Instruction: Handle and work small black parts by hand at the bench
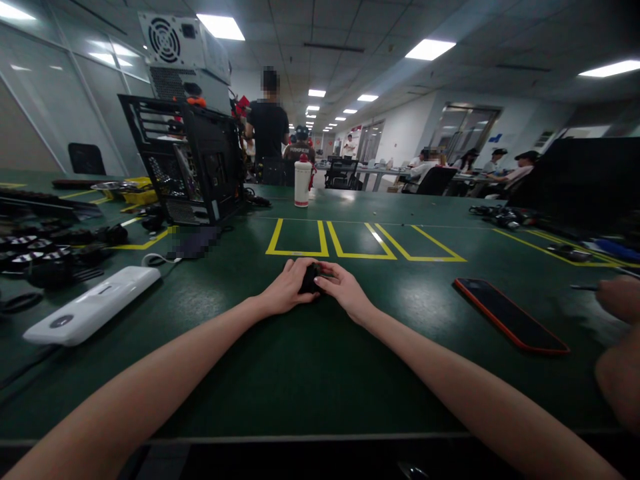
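Note:
Both my hands meet at the middle of the green table (320,373), around a small black object (310,279). Its kind cannot be made out, since my fingers cover much of it. My left hand (289,285) wraps it from the left, with the thumb along its near side. From the right, my right hand (345,288) grips it between thumb and fingers. The object is at or just above the table top, in front of yellow tape outlines (360,255).
A white device with a cable (100,303) and an open computer case (200,160) stand left, among dark parts. Ahead is a white cup (302,183). An orange-edged phone (510,315) lies right, near another person's hand (620,297). A dark monitor (580,180) stands far right.

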